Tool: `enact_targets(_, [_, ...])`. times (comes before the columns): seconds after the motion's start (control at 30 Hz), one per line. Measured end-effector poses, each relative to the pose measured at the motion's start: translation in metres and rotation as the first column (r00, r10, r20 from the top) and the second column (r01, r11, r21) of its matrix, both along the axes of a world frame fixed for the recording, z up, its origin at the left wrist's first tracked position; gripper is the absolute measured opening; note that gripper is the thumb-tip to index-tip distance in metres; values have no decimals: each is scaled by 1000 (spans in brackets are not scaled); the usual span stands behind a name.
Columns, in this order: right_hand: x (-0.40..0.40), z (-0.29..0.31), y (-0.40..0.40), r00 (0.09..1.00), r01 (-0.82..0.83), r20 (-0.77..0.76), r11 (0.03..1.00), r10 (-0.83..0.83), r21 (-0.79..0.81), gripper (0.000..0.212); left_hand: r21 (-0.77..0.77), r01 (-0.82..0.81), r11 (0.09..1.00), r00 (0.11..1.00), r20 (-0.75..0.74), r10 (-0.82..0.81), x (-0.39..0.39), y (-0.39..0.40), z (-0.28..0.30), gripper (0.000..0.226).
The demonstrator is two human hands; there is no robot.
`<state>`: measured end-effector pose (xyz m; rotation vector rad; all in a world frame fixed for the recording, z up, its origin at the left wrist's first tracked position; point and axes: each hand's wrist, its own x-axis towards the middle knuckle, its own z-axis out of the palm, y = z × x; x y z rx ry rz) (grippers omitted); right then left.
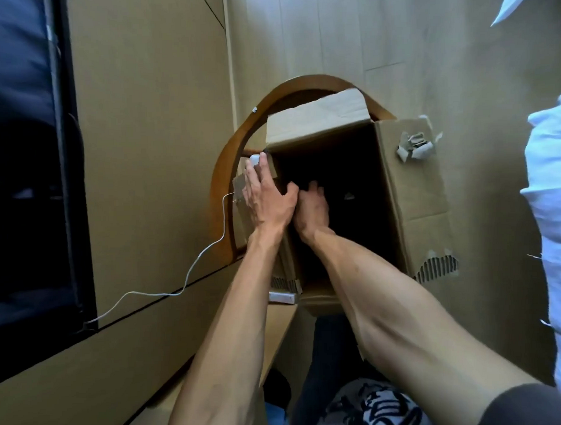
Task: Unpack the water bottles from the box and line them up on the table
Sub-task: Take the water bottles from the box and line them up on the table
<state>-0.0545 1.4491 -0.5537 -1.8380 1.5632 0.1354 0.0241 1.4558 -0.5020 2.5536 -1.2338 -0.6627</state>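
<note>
An open brown cardboard box (411, 182) stands on a curved wooden chair (226, 157) beside the light wooden table (149, 121). The inside of the box is dark and no water bottle shows in it. My left hand (266, 197) lies flat on the box's folded-out left flap, fingers straight and thumb pointing over the opening. My right hand (311, 211) is down inside the box near its left wall, fingers pointing into the dark. Whether it holds anything is hidden.
A white cable (192, 269) runs across the table to a small white plug (254, 158) by my left fingertips. A black screen (23, 157) fills the table's left side. White fabric (556, 234) hangs at the right. The box's flaps are torn.
</note>
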Motion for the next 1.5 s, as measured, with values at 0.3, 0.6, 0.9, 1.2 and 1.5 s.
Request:
enact_targets(0.3, [-32, 85, -35, 986, -67, 140, 985, 90, -161, 19, 60, 7, 998, 997, 83, -12, -10, 9, 52, 70])
enact_targets(0.6, [-52, 165, -21, 987, -10, 151, 945, 62, -328, 22, -89, -22, 996, 999, 34, 25, -35, 31, 118, 63])
enact_targets(0.9, [-38, 278, 58, 934, -9, 302, 858, 190, -513, 22, -105, -120, 987, 993, -27, 118, -41, 165, 175, 67])
enact_targets(1.2, [-20, 381, 181, 738, -84, 476, 766, 477, -638, 25, -40, -900, 434, 235, -884, 405, -40, 308, 244, 24])
enact_targets(1.5, [-1, 476, 332, 394, -297, 527, 647, 753, -702, 18, -145, -981, 126, 127, -982, -140, -84, 441, 304, 40])
